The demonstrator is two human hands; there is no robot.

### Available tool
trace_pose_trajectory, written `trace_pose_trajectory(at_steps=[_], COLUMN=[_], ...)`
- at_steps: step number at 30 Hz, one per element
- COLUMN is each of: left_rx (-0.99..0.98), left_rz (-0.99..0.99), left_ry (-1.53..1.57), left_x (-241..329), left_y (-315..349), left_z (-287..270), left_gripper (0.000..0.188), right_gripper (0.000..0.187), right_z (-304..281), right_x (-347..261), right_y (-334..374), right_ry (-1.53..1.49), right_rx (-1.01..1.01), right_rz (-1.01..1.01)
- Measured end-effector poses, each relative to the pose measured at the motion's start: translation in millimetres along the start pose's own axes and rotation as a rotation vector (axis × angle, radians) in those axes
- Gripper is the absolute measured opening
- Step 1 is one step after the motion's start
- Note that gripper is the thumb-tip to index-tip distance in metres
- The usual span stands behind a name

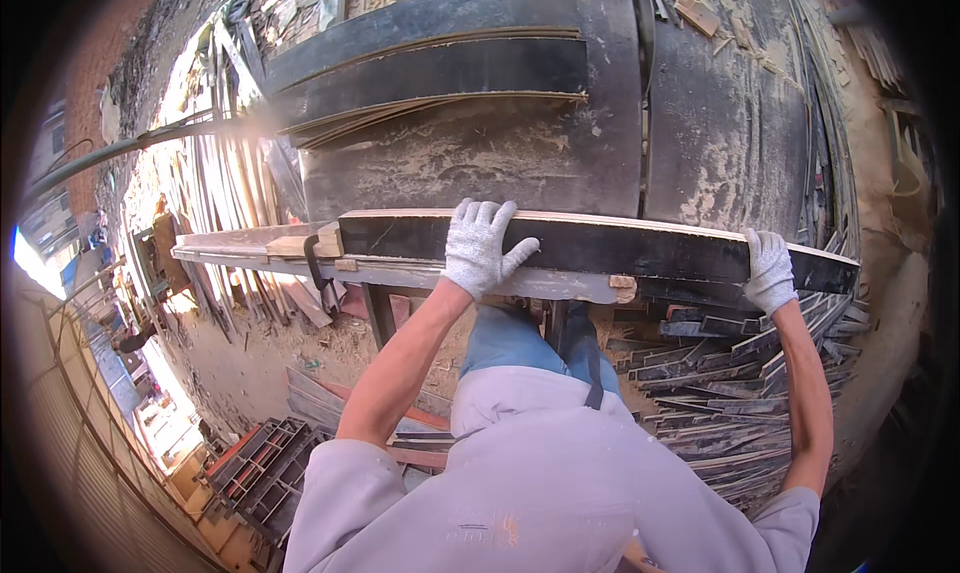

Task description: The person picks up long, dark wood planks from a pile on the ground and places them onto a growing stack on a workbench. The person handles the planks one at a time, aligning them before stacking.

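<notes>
A long stack of black-faced plywood strips [620,243] with pale layered edges lies across in front of me, along the near edge of a dark work table [470,168]. My left hand [480,248], in a pale grey knit glove, grips the strips left of their middle; its fingers bend over the far edge and its thumb spreads on the black face. Near the right end, my right hand [768,273], gloved alike, has its fingers hooked over the same edge; its thumb is hidden. At the strips' left end sits a light wooden block [328,239] on a rail [240,253].
More black plywood strips [440,73] lie stacked at the table's far side. A sawdust-covered dark panel [725,123] extends right. Offcuts [720,393] are heaped on the ground at right; pale wood strips [225,163] pile up at left. A metal pipe [120,153] juts in from the left.
</notes>
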State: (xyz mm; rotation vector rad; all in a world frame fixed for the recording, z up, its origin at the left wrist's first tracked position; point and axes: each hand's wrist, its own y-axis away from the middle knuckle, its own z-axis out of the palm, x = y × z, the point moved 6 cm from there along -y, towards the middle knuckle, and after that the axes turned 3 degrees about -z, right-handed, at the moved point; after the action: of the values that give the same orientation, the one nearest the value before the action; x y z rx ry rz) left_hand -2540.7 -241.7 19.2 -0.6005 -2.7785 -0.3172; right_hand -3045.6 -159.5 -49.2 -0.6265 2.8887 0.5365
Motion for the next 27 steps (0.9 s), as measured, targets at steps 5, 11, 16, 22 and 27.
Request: trace_pose_trajectory(at_steps=[5,11,16,22,27], left_rx=[0.041,0.086,0.108,0.104,0.122], left_rz=[0.002,-0.042,-0.037,-0.031,0.047], left_ry=[-0.016,0.038,0.043,0.004,-0.041], left_x=[1.9,-1.4,-3.6,0.9,7.2], left_y=[14.6,16.8,14.2,15.4,12.3], left_z=[3.2,13.9,11.3,9.5,9.6], left_gripper=[0.085,0.072,0.065,0.063,0.072], right_gripper=[0.099,0.101,0.104,0.090,0.097], right_z=[12.3,14.1,12.8,-10.5,-3.5], right_x=[4.8,1.9,-1.3,-9.8,-7.7], right_y=[3.4,7.8,10.2,-6.3,-13.6], right_ry=[-0.038,-0.049,-0.024,0.074,0.139], right_rx=[-0.069,-0.056,-0.048,-0.003,-0.110], right_rz=[0.022,0.026,0.017,-0.030,0.030])
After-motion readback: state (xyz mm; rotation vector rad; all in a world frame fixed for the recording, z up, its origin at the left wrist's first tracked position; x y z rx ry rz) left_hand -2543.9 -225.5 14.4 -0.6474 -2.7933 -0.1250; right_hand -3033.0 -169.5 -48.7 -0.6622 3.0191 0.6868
